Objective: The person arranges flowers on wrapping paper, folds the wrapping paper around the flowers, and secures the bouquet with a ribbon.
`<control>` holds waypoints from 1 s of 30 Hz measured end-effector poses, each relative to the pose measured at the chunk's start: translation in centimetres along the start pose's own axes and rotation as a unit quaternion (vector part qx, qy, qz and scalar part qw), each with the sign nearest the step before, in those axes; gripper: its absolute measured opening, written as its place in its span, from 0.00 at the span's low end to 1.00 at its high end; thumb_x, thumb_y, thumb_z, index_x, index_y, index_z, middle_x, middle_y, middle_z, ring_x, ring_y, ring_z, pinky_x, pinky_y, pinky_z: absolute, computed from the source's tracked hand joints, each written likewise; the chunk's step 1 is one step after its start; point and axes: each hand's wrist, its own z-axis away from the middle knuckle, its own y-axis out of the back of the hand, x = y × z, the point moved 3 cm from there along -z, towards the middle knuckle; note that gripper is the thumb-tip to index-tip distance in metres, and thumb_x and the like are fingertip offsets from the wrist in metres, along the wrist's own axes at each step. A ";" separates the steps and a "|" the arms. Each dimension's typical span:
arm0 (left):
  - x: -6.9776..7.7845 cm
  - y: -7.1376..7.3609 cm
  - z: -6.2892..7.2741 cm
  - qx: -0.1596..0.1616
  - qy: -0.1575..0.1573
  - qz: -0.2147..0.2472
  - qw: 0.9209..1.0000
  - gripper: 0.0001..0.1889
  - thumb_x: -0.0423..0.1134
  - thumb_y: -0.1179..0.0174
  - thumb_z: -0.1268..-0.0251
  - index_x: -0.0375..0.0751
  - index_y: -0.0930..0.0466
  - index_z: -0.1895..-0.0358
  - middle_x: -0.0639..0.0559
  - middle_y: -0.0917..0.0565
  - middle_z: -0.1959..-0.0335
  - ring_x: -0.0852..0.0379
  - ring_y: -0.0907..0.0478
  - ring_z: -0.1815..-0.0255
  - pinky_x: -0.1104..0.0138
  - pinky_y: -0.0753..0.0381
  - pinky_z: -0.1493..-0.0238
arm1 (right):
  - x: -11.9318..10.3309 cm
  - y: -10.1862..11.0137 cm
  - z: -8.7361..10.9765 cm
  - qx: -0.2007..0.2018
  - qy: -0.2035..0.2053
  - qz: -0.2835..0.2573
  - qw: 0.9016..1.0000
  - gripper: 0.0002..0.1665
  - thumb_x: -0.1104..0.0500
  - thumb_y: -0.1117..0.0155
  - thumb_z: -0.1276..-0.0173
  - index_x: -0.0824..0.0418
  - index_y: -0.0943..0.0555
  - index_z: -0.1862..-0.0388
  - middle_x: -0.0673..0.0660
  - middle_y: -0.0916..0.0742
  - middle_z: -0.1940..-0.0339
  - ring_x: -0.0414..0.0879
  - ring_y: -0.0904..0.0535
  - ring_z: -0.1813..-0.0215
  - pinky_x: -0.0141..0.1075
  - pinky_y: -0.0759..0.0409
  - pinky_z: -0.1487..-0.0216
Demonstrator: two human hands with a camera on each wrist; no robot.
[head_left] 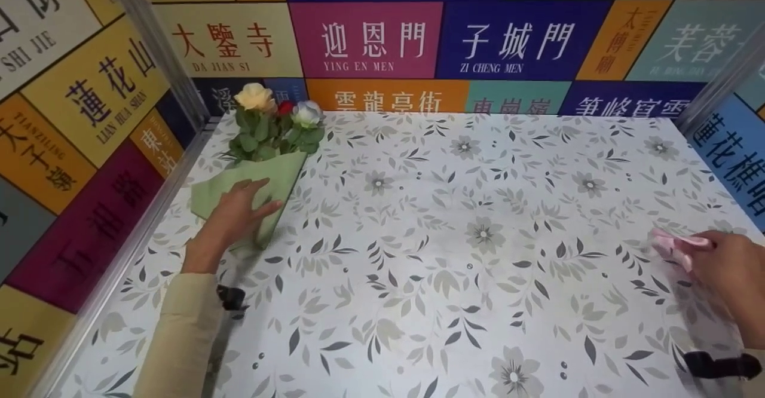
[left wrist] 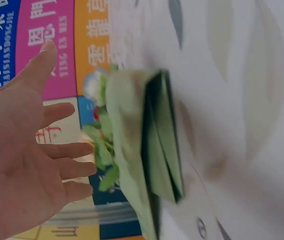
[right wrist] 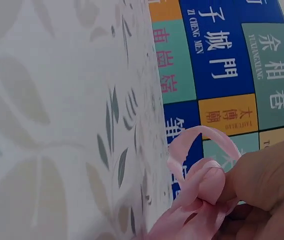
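Note:
At the table's far left lies a bouquet wrapped in green paper (head_left: 206, 192), its flowers (head_left: 256, 98) peach, red and pale white among green leaves. My left hand (head_left: 236, 210) is over the wrapping with its fingers spread; in the left wrist view the palm and straight fingers (left wrist: 64, 169) show beside the green wrapper (left wrist: 127, 115), holding nothing. Whether they touch the paper I cannot tell. On the right side of the table, my right hand (head_left: 732, 272) pinches a looped pink ribbon (head_left: 672, 248). The right wrist view shows the ribbon (right wrist: 202, 185) bunched between thumb and fingers.
A white tabletop (head_left: 418, 278) with a grey leaf and flower print lies between the hands. Colourful panels with place names (head_left: 364, 39) stand along the back and both sides. Clear upright edges (head_left: 173, 81) border the left and right corners.

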 end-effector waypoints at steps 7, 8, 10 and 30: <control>3.8 -1.0 -0.1 0.022 -0.042 -0.001 0.999 0.35 0.57 0.45 0.26 0.39 0.36 0.25 0.34 0.33 0.26 0.35 0.37 0.25 0.42 0.37 0.27 | -4.4 0.5 2.6 0.047 0.080 -0.032 0.995 0.22 0.72 0.51 0.30 0.79 0.26 0.39 0.82 0.22 0.43 0.72 0.28 0.48 0.61 0.22 0.48; 4.3 -1.3 -0.1 0.023 -0.046 -0.001 0.999 0.34 0.56 0.45 0.26 0.40 0.36 0.25 0.35 0.33 0.26 0.36 0.36 0.25 0.42 0.36 0.27 | -5.0 0.5 3.0 0.053 0.095 -0.038 0.993 0.21 0.72 0.51 0.30 0.79 0.26 0.40 0.82 0.21 0.44 0.72 0.27 0.47 0.64 0.24 0.44; 5.3 -1.8 -0.1 0.027 -0.054 -0.003 0.998 0.34 0.55 0.44 0.26 0.39 0.34 0.26 0.35 0.31 0.27 0.36 0.35 0.26 0.43 0.34 0.27 | -6.2 0.6 3.6 0.068 0.131 -0.049 0.988 0.20 0.72 0.49 0.31 0.77 0.23 0.42 0.81 0.19 0.46 0.73 0.25 0.47 0.62 0.24 0.48; 17.7 -9.0 0.6 0.129 -0.296 -0.056 0.945 0.22 0.44 0.37 0.30 0.38 0.22 0.38 0.38 0.16 0.49 0.40 0.16 0.53 0.47 0.18 0.52 | -19.6 -2.3 9.9 0.012 0.376 -0.204 0.904 0.16 0.78 0.36 0.42 0.67 0.12 0.57 0.66 0.10 0.60 0.25 0.24 0.65 0.14 0.26 0.63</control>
